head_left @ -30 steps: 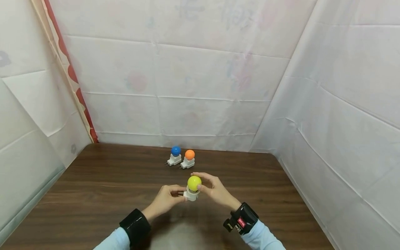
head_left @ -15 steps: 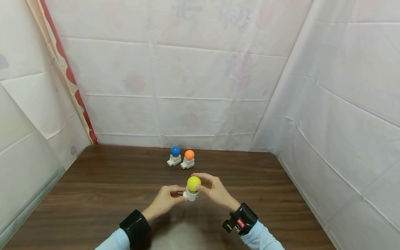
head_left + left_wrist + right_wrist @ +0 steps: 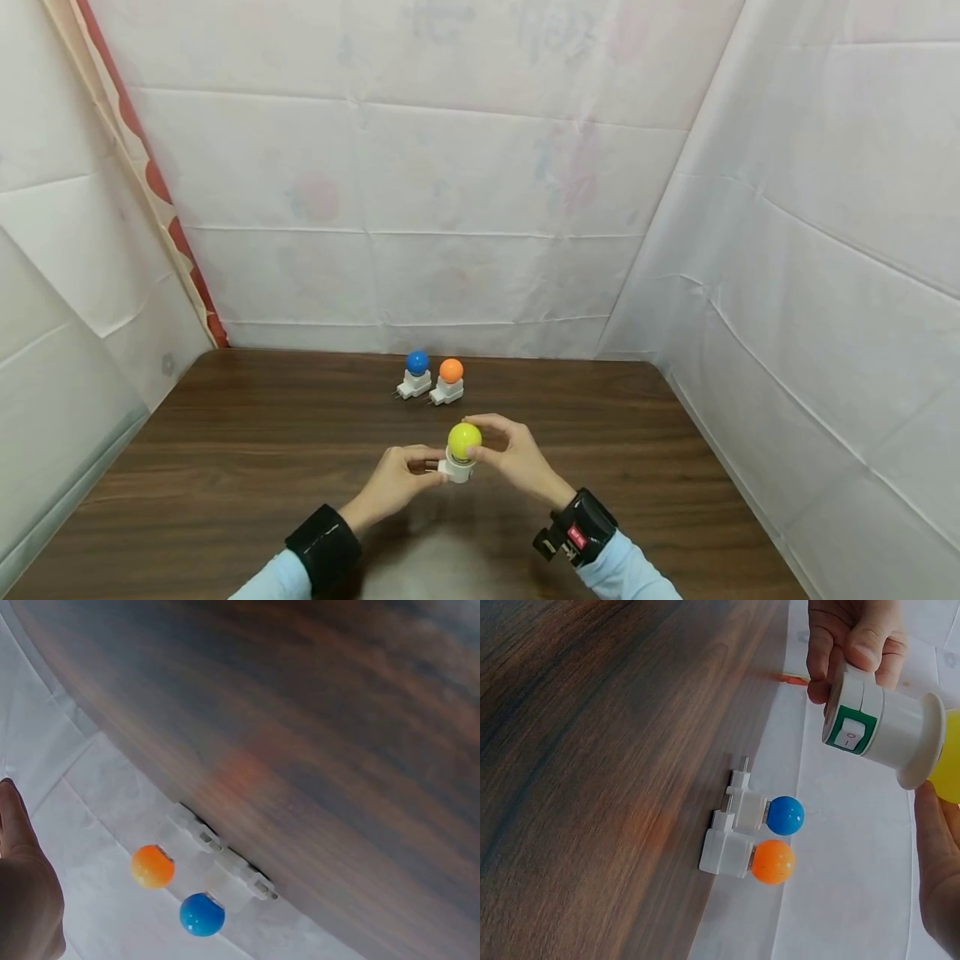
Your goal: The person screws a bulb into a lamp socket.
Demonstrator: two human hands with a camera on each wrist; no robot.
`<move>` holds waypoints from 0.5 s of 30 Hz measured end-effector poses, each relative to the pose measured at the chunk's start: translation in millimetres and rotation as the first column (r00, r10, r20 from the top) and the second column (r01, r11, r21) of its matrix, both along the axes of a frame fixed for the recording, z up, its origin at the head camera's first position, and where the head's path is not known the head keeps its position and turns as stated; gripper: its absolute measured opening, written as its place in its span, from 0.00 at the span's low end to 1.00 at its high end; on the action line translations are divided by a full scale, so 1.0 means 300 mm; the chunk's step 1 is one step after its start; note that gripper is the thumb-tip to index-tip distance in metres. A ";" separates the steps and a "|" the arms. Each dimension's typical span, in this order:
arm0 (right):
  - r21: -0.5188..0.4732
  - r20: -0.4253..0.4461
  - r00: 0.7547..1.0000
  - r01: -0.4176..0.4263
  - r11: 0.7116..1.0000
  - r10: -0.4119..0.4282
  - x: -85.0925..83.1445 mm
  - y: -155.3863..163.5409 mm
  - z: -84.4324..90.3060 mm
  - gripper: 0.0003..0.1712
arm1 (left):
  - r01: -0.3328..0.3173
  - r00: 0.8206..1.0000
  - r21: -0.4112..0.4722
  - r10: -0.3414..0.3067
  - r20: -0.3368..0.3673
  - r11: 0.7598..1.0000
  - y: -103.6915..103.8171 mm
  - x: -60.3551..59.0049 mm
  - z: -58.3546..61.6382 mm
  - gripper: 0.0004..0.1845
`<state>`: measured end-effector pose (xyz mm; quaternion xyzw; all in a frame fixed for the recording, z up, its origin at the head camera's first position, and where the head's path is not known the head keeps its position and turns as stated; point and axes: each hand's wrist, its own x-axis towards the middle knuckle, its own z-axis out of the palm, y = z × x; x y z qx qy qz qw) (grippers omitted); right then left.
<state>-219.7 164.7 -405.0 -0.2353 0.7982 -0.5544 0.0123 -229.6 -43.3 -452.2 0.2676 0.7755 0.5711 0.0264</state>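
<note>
My left hand [image 3: 397,482] grips the white socket base [image 3: 454,470] of the little plug-in lamp, fingers and thumb curled round its back end; in the right wrist view those fingers [image 3: 853,639] pinch the base [image 3: 885,729] just behind its green rocker switch [image 3: 850,733]. My right hand [image 3: 517,460] closes its fingertips on the yellow bulb [image 3: 464,439] that sits in the top of that base, thumb on the near side and the other fingers arched over the far side; only a sliver of the bulb [image 3: 950,761] shows at the edge of the right wrist view. I hold the lamp above the counter [image 3: 225,467], roughly midway across it and close to me (it touches nothing but my two hands).

Farther back, near the draped white sheet [image 3: 480,208], two more lamps stand side by side on the wood: the blue lamp [image 3: 417,362] to the left and the orange lamp [image 3: 451,371] just beside it, each bulb seated in its own white plug base; the left wrist view catches both, orange [image 3: 152,866] and blue [image 3: 202,914], with the edge of my palm [image 3: 26,900] at the frame's corner.
</note>
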 end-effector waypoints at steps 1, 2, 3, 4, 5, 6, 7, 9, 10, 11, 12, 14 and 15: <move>0.001 0.003 1.000 -0.001 1.000 0.001 -0.008 0.003 -0.008 0.24 | 0.000 1.000 0.000 0.000 -0.002 1.000 0.001 -0.008 -0.008 0.14; 0.006 0.002 1.000 -0.004 1.000 0.004 -0.017 0.007 -0.016 0.24 | 0.002 1.000 0.000 -0.002 -0.003 1.000 0.001 -0.018 -0.020 0.14; 0.014 0.000 1.000 -0.007 1.000 0.007 -0.025 0.011 -0.024 0.25 | 0.003 1.000 0.000 -0.003 -0.004 1.000 0.002 -0.028 -0.032 0.14; 0.020 -0.006 1.000 -0.016 1.000 0.016 -0.033 0.015 -0.032 0.26 | 0.005 1.000 0.002 -0.005 -0.003 1.000 0.002 -0.038 -0.046 0.14; 0.027 -0.013 1.000 -0.026 0.999 0.026 -0.040 0.019 -0.038 0.26 | 0.009 1.000 0.002 -0.009 -0.005 1.000 0.003 -0.049 -0.060 0.14; 0.035 -0.024 0.999 -0.038 0.999 0.039 -0.047 0.024 -0.045 0.27 | 0.013 1.000 0.003 -0.013 -0.009 1.000 0.003 -0.058 -0.072 0.15; 0.036 -0.039 0.998 -0.057 0.998 0.058 -0.052 0.028 -0.050 0.27 | 0.014 1.000 0.006 -0.014 -0.007 1.000 0.003 -0.066 -0.083 0.15; 0.026 -0.061 0.992 -0.109 0.994 0.111 -0.057 0.033 -0.053 0.27 | 0.024 1.000 0.017 -0.024 -0.003 1.000 0.002 -0.073 -0.097 0.16; 0.022 -0.069 0.988 -0.139 0.990 0.140 -0.059 0.035 -0.055 0.27 | 0.027 1.000 0.022 -0.027 0.000 0.999 0.001 -0.075 -0.102 0.16; 0.021 -0.068 0.984 -0.165 0.986 0.166 -0.060 0.036 -0.056 0.27 | 0.031 1.000 0.027 -0.031 0.003 0.999 0.000 -0.075 -0.106 0.16; 0.022 -0.066 0.979 -0.189 0.982 0.191 -0.060 0.037 -0.056 0.26 | 0.035 0.999 0.030 -0.035 0.001 0.999 -0.002 -0.075 -0.110 0.16; 0.029 -0.056 0.973 -0.224 0.974 0.225 -0.061 0.036 -0.056 0.26 | 0.040 0.999 0.032 -0.040 0.003 0.999 -0.002 -0.073 -0.118 0.16; 0.035 -0.053 0.971 -0.233 0.972 0.235 -0.062 0.036 -0.055 0.26 | 0.040 0.999 0.035 -0.040 0.004 0.999 -0.002 -0.073 -0.119 0.16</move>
